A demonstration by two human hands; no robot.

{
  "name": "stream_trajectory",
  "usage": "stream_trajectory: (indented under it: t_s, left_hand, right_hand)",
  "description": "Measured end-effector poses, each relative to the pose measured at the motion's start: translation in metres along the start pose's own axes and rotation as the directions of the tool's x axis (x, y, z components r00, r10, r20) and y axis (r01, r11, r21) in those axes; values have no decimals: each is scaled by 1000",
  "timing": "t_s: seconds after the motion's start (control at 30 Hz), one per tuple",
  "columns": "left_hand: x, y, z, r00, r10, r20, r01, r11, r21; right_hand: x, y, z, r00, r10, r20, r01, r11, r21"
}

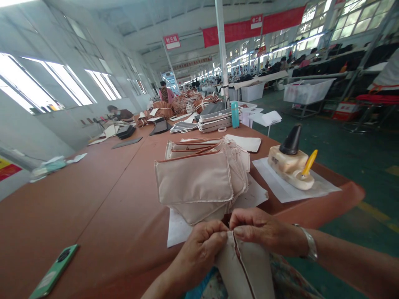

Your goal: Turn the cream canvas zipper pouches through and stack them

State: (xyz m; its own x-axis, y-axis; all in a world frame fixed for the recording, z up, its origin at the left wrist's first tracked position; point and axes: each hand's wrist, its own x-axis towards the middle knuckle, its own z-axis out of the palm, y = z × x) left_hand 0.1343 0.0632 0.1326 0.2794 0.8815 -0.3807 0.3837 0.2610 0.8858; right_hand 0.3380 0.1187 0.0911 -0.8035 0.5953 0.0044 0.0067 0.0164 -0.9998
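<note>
**Beige piece pinched at the near table edge**

A beige piece with a brown-trimmed seam is held just past the near edge of the table, over the lap. Its top corner is pinched from both sides: the left hand is closed on it with thumb and fingers bunched, and the right hand is closed on it from the other side, thumb against forefinger. The two hands are touching at the fingertips. A bracelet is worn on the right wrist.

Just beyond the hands, a stack of similar beige pieces is laid fanned on white paper, which nearly reaches the near edge. Little room is left between stack and hands.

To the right, near the table's rounded corner, a glue block is set on another sheet, with a black cone on top and a yellow handle slanting out of it. The sheet is seen running close to the right edge.

To the left, a wide stretch of bare brown tabletop is left open. A green phone is lying at the near left, close to the edge and well apart from the hands.

Farther back, grey stacked boards and a teal bottle are seen, the bottle upright beside the boards. At the far end, a person is seen standing among brown bundles.
</note>
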Motion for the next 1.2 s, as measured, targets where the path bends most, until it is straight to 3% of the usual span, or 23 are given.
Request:
stream_trajectory:
  t_s: [0.17,0.27,0.37,0.47,0.6,0.7,0.83,1.0,1.1,1.2]
  left_hand:
    - [7,-8,-4,999,-48,18,49,995,-81]
    - [10,-13,-7,1000,7,30,-3,993,-118]
    - [14,-16,-8,999,39,-1,-39,994,-103]
    - [17,-17,-7,1000,-10,-23,7,992,-123]
    - [20,-16,-4,998,-30,-64,20,986,-163]
    - [20,-11,-4,995,-9,-98,0,996,-91]
    - [19,-7,-4,990,-10,-142,12,1000,13]
    - [21,-19,-7,995,-70,-67,76,993,91]
    - [22,-28,-7,996,-93,7,93,995,24]
    - [17,-32,-4,997,-72,28,74,992,-100]
  right_hand:
    - [8,3,2,999,53,-10,-51,994,100]
    - [11,4,1,998,68,-14,-65,987,146]
    - [13,3,1,997,68,-36,-65,994,84]
    - [16,3,1,997,58,-55,-57,998,21]
    - [22,5,-1,997,73,-33,-70,994,88]
    - [24,5,-2,997,67,-43,-61,991,123]
    - [26,-2,0,991,72,-112,-70,997,23]
    - [27,-2,7,979,100,-177,-119,987,-103]
    - [24,2,9,986,-15,-166,-7,991,-135]
    - [18,6,8,943,-324,-82,295,923,-248]
